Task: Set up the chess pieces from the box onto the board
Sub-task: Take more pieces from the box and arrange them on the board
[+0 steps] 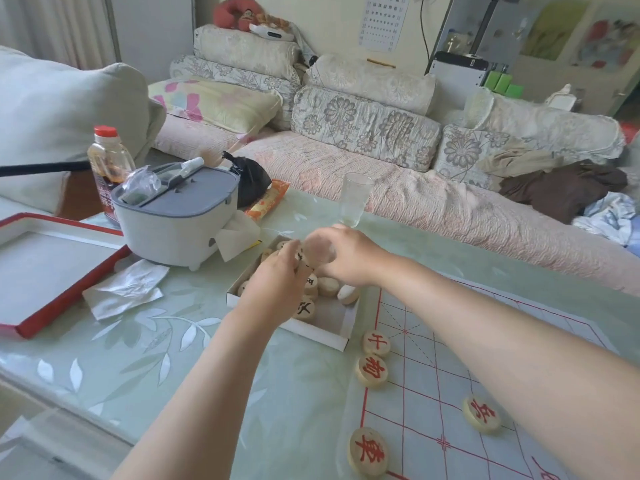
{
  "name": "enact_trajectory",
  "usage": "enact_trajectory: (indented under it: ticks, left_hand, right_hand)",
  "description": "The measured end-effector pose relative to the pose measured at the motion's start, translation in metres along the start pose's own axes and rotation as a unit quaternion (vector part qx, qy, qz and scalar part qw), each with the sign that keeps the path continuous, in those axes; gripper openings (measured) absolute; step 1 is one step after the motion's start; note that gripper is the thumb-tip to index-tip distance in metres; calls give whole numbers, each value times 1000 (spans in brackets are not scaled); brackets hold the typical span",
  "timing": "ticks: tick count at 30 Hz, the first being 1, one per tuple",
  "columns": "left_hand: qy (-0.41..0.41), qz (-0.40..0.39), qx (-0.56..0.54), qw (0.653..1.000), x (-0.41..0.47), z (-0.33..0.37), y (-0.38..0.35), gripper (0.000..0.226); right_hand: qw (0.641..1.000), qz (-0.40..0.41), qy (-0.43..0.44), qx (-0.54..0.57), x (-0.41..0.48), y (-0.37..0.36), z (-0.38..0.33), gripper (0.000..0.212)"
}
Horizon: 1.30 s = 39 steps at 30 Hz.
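on the table [207, 358] before the sofa [346, 174], left hand [277, 289] and right hand [349, 261] crowd the box [311, 336], grip unclear.

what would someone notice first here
The left hand and right hand meet over the white box of wooden pieces at mid-table. Just right of it, four red-lettered pieces already sit near the left edge of the red-lined board.

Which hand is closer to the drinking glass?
Right. The right hand is just before the glass; the left hand is farther back, over the box.
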State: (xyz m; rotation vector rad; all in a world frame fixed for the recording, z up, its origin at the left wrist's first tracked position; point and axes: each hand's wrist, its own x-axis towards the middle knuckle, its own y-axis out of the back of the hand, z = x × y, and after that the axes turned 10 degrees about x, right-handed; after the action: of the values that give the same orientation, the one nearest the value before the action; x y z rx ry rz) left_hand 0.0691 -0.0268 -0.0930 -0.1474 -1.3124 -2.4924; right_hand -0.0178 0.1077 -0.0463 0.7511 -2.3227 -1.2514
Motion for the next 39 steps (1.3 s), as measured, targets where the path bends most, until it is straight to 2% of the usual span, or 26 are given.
enact_trajectory:
  ticks: [3,5,8,12,17,21,26,32,34,37,39]
  left_hand:
    - [65,20,-123,990,3,10,-2,48]
    - [97,43,-149,983,4,10,-3,46]
    - [129,66,-139,980,3,4,2,42]
    - [130,46,-93,986,2,-6,6,35]
    - [114,26,-60,991,1,-7,6,36]
    - [63,16,2,998,1,-1,6,31]
    - [97,-38,-17,994,4,-8,0,57]
    - [75,-25,-5,997,7,-7,-5,61]
    - [65,-17,11,998,7,-8,-7,59]
    - [53,-12,14,998,6,-8,-8,57]
    - [42,-9,22,999,6,-9,-8,56]
  right_hand:
    - [999,-2,36,20,2,-1,-9,61]
    - [999,-2,43,27,2,-3,-11,67]
    - [1000,-5,-7,-2,0,-5,-1,63]
    - [986,-39,-74,-142,-7,-13,21,31]
    - [966,-37,-64,-248,-8,-29,24,54]
    - [970,-16,-43,-238,-7,-31,28,36]
    - [981,-11,-54,-188,-10,-25,31,33]
    - [993,-14,-63,-95,-23,-23,27,27]
    - [992,-24,-53,-108,-24,-23,25,31]
    - [984,-44,-56,-164,-22,-24,25,51]
    - [981,-31,-61,-181,-20,-26,26,53]
